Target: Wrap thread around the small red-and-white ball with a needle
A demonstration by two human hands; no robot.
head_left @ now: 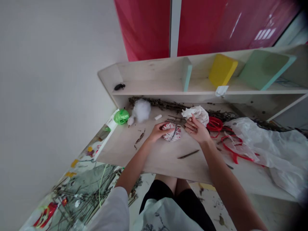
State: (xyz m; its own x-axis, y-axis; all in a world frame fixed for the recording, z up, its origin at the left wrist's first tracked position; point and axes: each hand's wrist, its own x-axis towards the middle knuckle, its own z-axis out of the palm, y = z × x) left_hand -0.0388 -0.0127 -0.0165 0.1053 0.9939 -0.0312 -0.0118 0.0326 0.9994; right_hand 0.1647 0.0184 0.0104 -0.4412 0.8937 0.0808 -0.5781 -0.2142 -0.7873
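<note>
My left hand (pixel 158 131) is wrapped around the side of a round ball (pixel 172 132) bound with white and red strips and a dark strand, just above the desk. Beyond my curled right fingers (pixel 195 129) is a crumpled piece of white paper (pixel 198 115); thumb and fingers close on its near edge, though the exact grip is partly hidden. Thin dark twigs (pixel 176 120) lie between the two hands, behind the ball. A single twig (pixel 188 154) rests on the desk in front of them.
Green ribbon (pixel 121 116), white stuffing (pixel 141 110) and a small white roll (pixel 158 117) sit left. Red ribbon (pixel 215 124) and a clear plastic bag (pixel 271 141) lie right. Dividers stand on the shelf (pixel 149 86) behind. Many sticks (pixel 96 192) cover the floor at left.
</note>
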